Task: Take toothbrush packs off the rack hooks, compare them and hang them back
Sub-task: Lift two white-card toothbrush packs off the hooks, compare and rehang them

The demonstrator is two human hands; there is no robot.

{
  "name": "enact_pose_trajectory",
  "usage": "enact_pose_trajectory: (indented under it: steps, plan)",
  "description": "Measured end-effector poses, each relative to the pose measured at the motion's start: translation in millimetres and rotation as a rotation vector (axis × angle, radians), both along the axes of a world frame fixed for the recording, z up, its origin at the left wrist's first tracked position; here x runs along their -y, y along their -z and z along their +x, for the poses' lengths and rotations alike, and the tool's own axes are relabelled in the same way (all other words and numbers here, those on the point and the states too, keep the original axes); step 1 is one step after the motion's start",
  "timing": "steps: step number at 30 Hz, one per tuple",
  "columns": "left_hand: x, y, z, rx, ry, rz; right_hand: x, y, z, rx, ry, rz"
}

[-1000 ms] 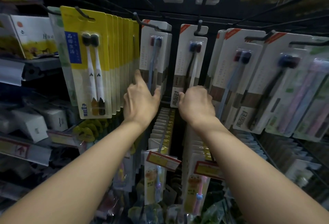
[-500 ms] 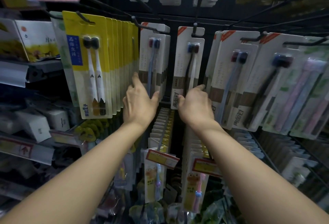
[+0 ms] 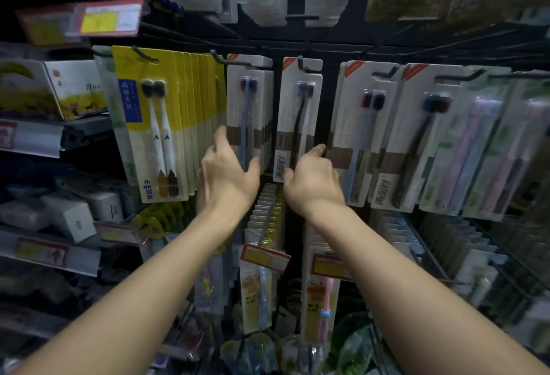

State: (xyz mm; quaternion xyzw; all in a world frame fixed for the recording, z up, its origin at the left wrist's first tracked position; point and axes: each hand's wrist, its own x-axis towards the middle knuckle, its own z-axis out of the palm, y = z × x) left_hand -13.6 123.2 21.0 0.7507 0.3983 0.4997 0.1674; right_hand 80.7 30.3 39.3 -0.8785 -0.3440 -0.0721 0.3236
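Observation:
Two white toothbrush packs hang side by side on black rack hooks. The left pack [image 3: 249, 100] fronts a stack on its hook [image 3: 220, 58] and shows blue and red brush heads. My left hand [image 3: 227, 172] grips its lower end, thumb on the front and fingers round the left edge. The right pack [image 3: 301, 106], holding a dark and a white brush, hangs on the hook [image 3: 300, 62] beside it. My right hand [image 3: 312, 179] pinches its bottom, thumb at the left edge and index finger at the right edge.
A row of yellow packs [image 3: 148, 124] hangs to the left. More white packs [image 3: 367, 136] and pastel packs [image 3: 479, 151] hang to the right. Below my hands are hooks with red price tags [image 3: 265, 256] and children's brush packs. Boxes [image 3: 71, 216] sit on shelves at far left.
Both hands have crept slightly up the packs. My right index finger has stretched out to the right pack's edge. Both packs still hang on their hooks.

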Motion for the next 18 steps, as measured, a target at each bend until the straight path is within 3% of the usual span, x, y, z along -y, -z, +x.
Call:
enact_pose_trajectory:
  steps: [6, 11, 18]
  plan:
    - [30, -4, -15, -0.006, 0.031, 0.047, 18, -3, -14, -0.027, -0.006, -0.069]
    - [59, -10, -12, 0.022, 0.06, 0.106, 55, 4, -21, 0.292, -0.129, -0.006]
    - [98, -13, 11, 0.026, 0.131, 0.179, 92, 10, 4, 0.398, -0.043, 0.066]
